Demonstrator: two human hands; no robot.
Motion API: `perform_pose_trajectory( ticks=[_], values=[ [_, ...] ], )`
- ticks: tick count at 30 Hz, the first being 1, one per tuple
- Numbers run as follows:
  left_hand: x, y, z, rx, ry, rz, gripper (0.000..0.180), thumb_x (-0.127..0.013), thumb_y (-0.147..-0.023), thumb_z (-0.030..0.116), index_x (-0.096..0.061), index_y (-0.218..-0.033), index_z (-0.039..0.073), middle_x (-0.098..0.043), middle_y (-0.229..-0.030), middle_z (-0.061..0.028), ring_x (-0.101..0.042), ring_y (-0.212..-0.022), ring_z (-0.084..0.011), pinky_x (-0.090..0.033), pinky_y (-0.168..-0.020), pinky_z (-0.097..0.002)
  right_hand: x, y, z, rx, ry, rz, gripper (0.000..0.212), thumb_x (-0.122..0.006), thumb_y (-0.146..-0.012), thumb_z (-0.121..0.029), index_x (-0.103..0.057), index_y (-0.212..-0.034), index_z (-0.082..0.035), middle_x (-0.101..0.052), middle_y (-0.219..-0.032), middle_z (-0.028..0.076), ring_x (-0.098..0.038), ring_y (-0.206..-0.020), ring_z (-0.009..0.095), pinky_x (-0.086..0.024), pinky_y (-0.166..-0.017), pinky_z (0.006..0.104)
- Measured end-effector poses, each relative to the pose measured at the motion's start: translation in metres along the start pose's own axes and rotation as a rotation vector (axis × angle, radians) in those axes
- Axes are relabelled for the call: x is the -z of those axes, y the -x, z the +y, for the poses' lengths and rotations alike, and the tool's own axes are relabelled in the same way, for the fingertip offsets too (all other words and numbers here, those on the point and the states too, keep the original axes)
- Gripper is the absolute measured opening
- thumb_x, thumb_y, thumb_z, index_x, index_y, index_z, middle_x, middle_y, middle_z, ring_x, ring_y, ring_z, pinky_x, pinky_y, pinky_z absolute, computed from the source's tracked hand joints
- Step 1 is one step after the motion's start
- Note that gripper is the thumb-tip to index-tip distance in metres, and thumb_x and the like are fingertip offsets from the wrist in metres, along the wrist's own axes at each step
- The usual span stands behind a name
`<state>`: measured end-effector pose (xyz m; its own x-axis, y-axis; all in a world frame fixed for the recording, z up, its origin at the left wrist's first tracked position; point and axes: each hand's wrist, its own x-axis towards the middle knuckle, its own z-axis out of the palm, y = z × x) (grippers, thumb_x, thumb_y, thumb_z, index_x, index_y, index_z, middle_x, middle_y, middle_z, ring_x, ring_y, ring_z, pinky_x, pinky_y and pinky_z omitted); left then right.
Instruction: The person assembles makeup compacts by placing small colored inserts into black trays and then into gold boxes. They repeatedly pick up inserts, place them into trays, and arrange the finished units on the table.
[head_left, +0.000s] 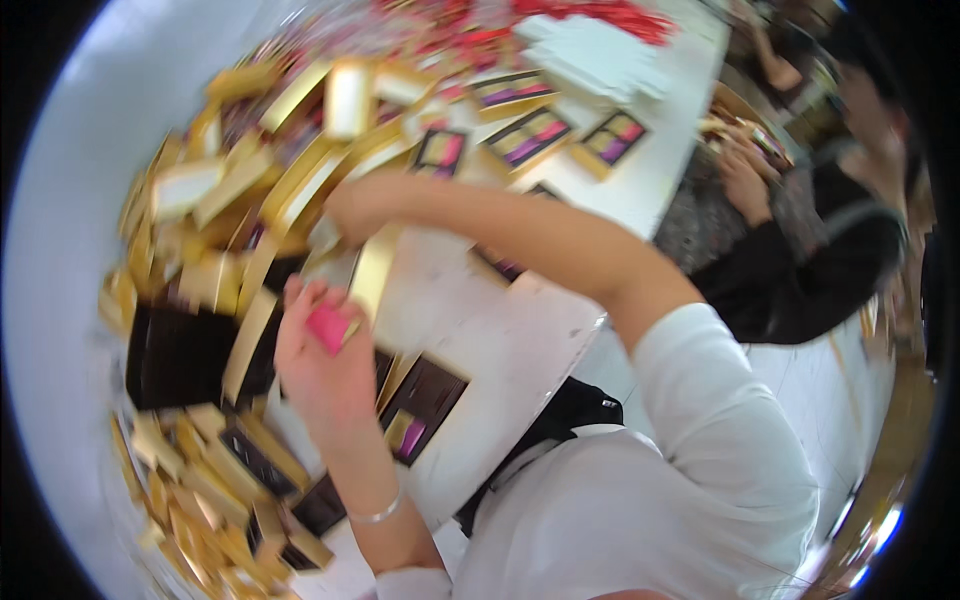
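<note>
My left hand (322,350) is palm up above the table, fingers partly curled round a small bright pink wrapped piece (329,328) with a gold edge. My right hand (352,208) reaches across to the heap of gold boxes (238,190); its fingers are smeared by motion, and a pale blur lies at their tips. Near my left wrist lies an open dark-lined box (432,392) with a purple and gold piece (405,436) at its near end. A large black tray or box (182,355) stands left of my left hand.
Several filled gold boxes (530,137) with pink, gold and purple pieces stand towards the far right. Beyond them are white cards (590,58) and red strips (610,15). More gold boxes (205,490) crowd the near left. Another person (830,210) works past the table's right edge.
</note>
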<state>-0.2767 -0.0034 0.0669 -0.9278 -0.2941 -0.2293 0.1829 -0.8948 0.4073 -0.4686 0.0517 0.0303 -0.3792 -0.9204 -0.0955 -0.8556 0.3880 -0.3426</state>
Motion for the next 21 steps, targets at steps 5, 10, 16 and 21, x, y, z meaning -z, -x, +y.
perform_pose_trajectory(
  ticks=[5, 10, 16, 21],
  values=[
    [0.008, -0.004, -0.001, 0.062, -0.032, -0.037, 0.016, -0.051, -0.088, 0.003, -0.051, -0.103, 0.007, -0.05, -0.092, -0.0065, -0.049, -0.081, -0.0167, -0.043, -0.07, -0.0282, -0.029, -0.023, 0.003, 0.131, 0.243, 0.122, 0.02, -0.063, -0.069, -0.026, -0.071, -0.073, -0.008, -0.068, -0.076, 0.011, -0.064, -0.071, 0.028, -0.046, -0.076, 0.0383],
    [-0.001, -0.006, -0.016, 0.026, -0.188, 0.011, 0.017, -0.052, -0.089, 0.005, -0.051, -0.106, 0.007, -0.051, -0.091, -0.0049, -0.049, -0.077, -0.0145, -0.042, -0.066, -0.0258, -0.045, -0.019, 0.01, -0.015, 0.057, 0.203, 0.021, -0.059, -0.072, -0.019, -0.065, -0.086, -0.005, -0.067, -0.083, 0.009, -0.063, -0.08, 0.027, -0.046, -0.063, 0.0375],
    [-0.004, -0.005, -0.013, -0.512, -1.669, -0.149, 0.027, -0.059, -0.087, 0.011, -0.056, -0.112, 0.003, -0.054, -0.087, -0.0016, -0.044, -0.067, -0.0085, -0.036, -0.058, -0.0214, -0.049, 0.075, -0.002, 0.339, 0.177, 0.762, 0.014, -0.057, -0.077, -0.012, -0.052, -0.087, -0.004, -0.055, -0.069, 0.008, -0.054, -0.066, 0.03, -0.044, -0.062, 0.04],
    [-0.016, 0.009, -0.02, -0.403, -1.682, -0.156, 0.039, -0.064, -0.083, 0.01, -0.055, -0.121, 0.003, -0.06, -0.091, -0.002, -0.043, -0.066, -0.0059, -0.036, -0.057, -0.0213, -0.02, 0.106, -0.029, 0.201, -1.047, 0.962, 0.017, -0.065, -0.078, -0.006, -0.058, -0.092, -0.003, -0.061, -0.08, 0.007, -0.061, -0.079, 0.017, -0.048, -0.068, 0.0324]
  ],
)
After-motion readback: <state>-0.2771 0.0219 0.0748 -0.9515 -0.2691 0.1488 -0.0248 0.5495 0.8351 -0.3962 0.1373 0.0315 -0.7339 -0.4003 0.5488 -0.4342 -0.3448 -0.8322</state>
